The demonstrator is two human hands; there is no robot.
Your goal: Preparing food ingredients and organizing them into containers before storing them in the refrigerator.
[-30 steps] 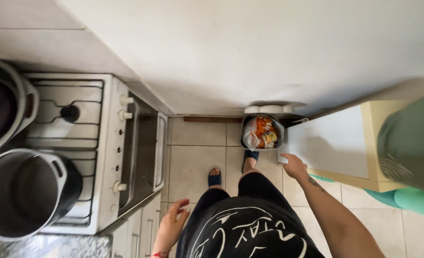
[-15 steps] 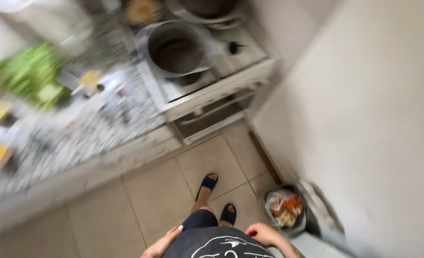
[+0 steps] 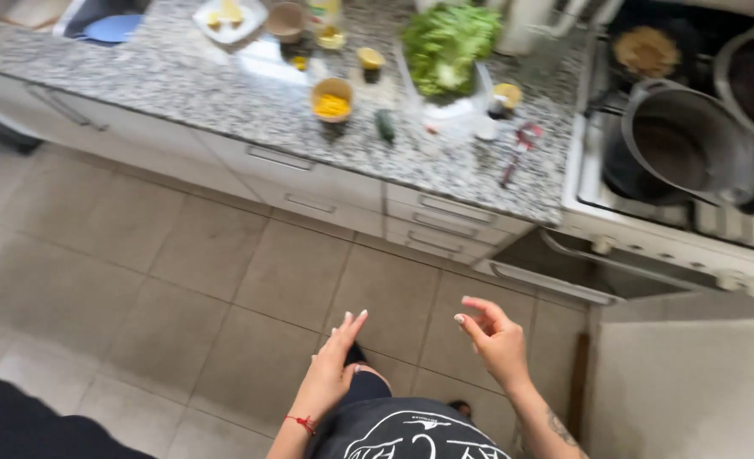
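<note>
1. Facing the granite counter [image 3: 224,110] now, you have turned away from the bin by the wall seen a second ago (only one view here).
2. Your left hand [image 3: 336,361] and right hand [image 3: 498,340] hang empty above the tiled floor [image 3: 139,289], fingers loosely spread, well apart from the lettuce [image 3: 449,38] and pot [image 3: 687,140].

You stand in a home kitchen. Beyond your empty hands, a speckled granite counter [image 3: 224,102] carries a bowl of lettuce [image 3: 449,38] and small dishes; white drawers [image 3: 334,191] sit below, a gas stove [image 3: 674,212] with pots [image 3: 687,140] farther right, tiled floor [image 3: 139,297] underfoot.
</note>
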